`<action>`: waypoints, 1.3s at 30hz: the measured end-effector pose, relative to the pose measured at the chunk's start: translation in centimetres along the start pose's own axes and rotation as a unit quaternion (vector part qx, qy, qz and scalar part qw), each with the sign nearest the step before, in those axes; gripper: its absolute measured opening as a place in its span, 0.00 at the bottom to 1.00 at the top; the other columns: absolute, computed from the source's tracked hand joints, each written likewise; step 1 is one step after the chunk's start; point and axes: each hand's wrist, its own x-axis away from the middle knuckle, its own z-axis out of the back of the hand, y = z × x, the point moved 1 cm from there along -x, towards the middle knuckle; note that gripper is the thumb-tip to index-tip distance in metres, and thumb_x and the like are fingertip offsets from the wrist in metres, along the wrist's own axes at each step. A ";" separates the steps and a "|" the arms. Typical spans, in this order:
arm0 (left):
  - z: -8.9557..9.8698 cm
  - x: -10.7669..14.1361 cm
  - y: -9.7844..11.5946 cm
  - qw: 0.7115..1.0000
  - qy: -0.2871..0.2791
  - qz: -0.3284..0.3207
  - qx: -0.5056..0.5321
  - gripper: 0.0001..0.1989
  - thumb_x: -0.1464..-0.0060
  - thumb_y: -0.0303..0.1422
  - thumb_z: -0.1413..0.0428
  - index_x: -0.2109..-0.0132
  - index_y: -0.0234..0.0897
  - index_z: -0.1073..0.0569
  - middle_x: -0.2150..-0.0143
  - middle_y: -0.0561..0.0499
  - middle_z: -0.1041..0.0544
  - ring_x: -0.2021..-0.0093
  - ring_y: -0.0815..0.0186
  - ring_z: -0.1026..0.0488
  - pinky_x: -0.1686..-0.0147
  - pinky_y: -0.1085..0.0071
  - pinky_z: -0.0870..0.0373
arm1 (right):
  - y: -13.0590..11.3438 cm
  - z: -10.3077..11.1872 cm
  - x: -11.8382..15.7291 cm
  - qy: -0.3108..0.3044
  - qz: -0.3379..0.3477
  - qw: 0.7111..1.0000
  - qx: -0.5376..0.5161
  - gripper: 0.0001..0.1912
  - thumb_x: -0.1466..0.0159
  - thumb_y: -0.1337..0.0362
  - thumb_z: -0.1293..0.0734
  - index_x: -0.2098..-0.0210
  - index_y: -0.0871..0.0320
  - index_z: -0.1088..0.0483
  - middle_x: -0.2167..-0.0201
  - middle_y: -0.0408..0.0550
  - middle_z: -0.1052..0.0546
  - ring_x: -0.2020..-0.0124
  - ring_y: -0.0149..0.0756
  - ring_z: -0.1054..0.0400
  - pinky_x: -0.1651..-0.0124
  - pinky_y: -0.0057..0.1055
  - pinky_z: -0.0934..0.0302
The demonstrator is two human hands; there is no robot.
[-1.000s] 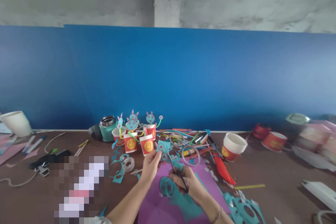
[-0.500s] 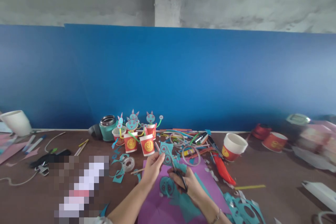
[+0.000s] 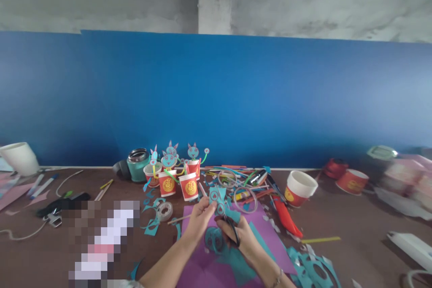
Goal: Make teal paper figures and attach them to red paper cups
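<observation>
My left hand (image 3: 201, 216) pinches a small piece of teal paper (image 3: 219, 194) that bears drawn circles with red hearts. In my right hand (image 3: 241, 236) is a pair of black-handled scissors (image 3: 231, 229), its blades at the paper's lower edge. How far apart the blades stand is hard to make out. Below the hands, a teal cut-out face (image 3: 214, 239) lies on a purple sheet (image 3: 199, 270), beside more teal paper (image 3: 239, 265).
Behind stand red-and-white paper cups (image 3: 188, 186) with teal animal heads. A tape roll (image 3: 164, 211), pens and pipe cleaners (image 3: 232, 173), a red balloon-like item (image 3: 286, 218), a stacked cup (image 3: 300, 187), teal scraps (image 3: 313, 267) and a teal flask (image 3: 138, 166) surround the sheet.
The heart-marked teal paper has turned and shifted slightly right and down in my left hand. The scissors are now lower along its edge; my right hand has barely moved.
</observation>
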 end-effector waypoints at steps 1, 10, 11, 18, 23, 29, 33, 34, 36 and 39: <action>0.0 0.0 -0.1 1.000 -0.006 0.003 -0.001 0.18 0.52 0.47 0.44 0.72 0.35 0.26 0.71 0.49 0.27 0.67 0.63 0.33 0.65 0.70 0.37 | 0.0 0.0 0.0 0.002 0.002 1.000 0.005 0.13 0.49 0.58 0.31 0.81 0.60 0.33 0.91 0.36 0.39 0.89 0.23 0.47 0.85 0.22 0.53; 0.1 0.3 0.5 1.000 0.015 0.011 -0.021 0.16 0.53 0.44 0.43 0.75 0.35 0.29 0.76 0.53 0.31 0.72 0.67 0.36 0.69 0.73 0.40 | 0.1 0.7 -0.4 0.031 0.006 0.999 0.021 0.23 0.47 0.50 0.32 0.87 0.59 0.39 0.92 0.37 0.40 0.90 0.22 0.49 0.86 0.23 0.58; 0.2 0.3 0.5 1.000 0.020 0.011 -0.018 0.15 0.54 0.44 0.42 0.74 0.35 0.29 0.76 0.53 0.30 0.72 0.67 0.35 0.69 0.73 0.39 | 0.1 0.8 -0.4 0.027 0.007 1.000 0.013 0.24 0.46 0.48 0.34 0.87 0.59 0.38 0.92 0.38 0.39 0.90 0.22 0.50 0.86 0.23 0.58; 1.0 -0.4 -0.3 0.992 0.105 0.047 0.048 0.17 0.61 0.44 0.38 0.69 0.35 0.28 0.75 0.52 0.26 0.72 0.64 0.29 0.71 0.72 0.35 | 0.6 0.9 -0.3 -0.020 -0.030 0.997 -0.068 0.23 0.46 0.45 0.34 0.65 0.61 0.32 0.86 0.40 0.31 0.89 0.23 0.46 0.86 0.21 0.56; 1.2 -0.6 -0.3 0.987 0.128 0.060 0.079 0.18 0.64 0.44 0.37 0.74 0.34 0.30 0.80 0.55 0.30 0.80 0.70 0.34 0.78 0.75 0.38 | 0.8 0.6 -0.3 0.030 0.026 0.998 -0.058 0.50 0.49 0.50 0.29 0.37 0.59 0.59 0.87 0.32 0.35 0.88 0.26 0.45 0.86 0.20 0.53; 1.1 -0.1 0.4 0.983 0.166 0.018 0.074 0.17 0.60 0.44 0.37 0.70 0.34 0.27 0.77 0.55 0.30 0.78 0.72 0.36 0.77 0.76 0.39 | 0.2 1.2 -0.5 0.058 0.080 0.995 -0.031 0.36 0.49 0.52 0.29 0.45 0.58 0.40 0.86 0.32 0.39 0.86 0.24 0.46 0.83 0.21 0.49; 1.0 -0.3 0.2 0.985 0.135 0.032 0.100 0.18 0.61 0.44 0.37 0.70 0.34 0.26 0.78 0.55 0.30 0.78 0.71 0.35 0.78 0.76 0.40 | 0.9 1.1 -1.1 0.000 0.019 1.000 0.012 0.25 0.52 0.47 0.29 0.66 0.63 0.28 0.88 0.36 0.38 0.88 0.24 0.47 0.85 0.23 0.51; 1.0 -0.3 0.1 0.986 0.129 0.033 0.102 0.17 0.61 0.44 0.37 0.70 0.34 0.26 0.79 0.55 0.30 0.78 0.71 0.36 0.78 0.76 0.40 | 1.0 1.0 -1.1 0.000 0.015 1.000 0.014 0.24 0.52 0.47 0.29 0.68 0.63 0.28 0.88 0.36 0.38 0.88 0.23 0.47 0.85 0.22 0.51; 0.9 -0.4 -0.1 0.987 0.122 0.033 0.098 0.17 0.61 0.43 0.37 0.70 0.33 0.26 0.80 0.56 0.30 0.79 0.72 0.36 0.78 0.76 0.41 | 1.1 0.8 -1.1 0.001 0.013 1.000 0.014 0.23 0.53 0.48 0.28 0.70 0.62 0.28 0.88 0.36 0.38 0.88 0.23 0.47 0.85 0.22 0.52; 0.8 -0.3 -0.3 0.989 0.113 0.036 0.091 0.16 0.61 0.42 0.37 0.70 0.33 0.25 0.80 0.55 0.29 0.79 0.72 0.36 0.78 0.76 0.41 | 1.3 0.7 -0.9 -0.002 0.015 1.000 0.017 0.22 0.51 0.49 0.29 0.70 0.62 0.29 0.88 0.35 0.38 0.89 0.23 0.48 0.86 0.21 0.52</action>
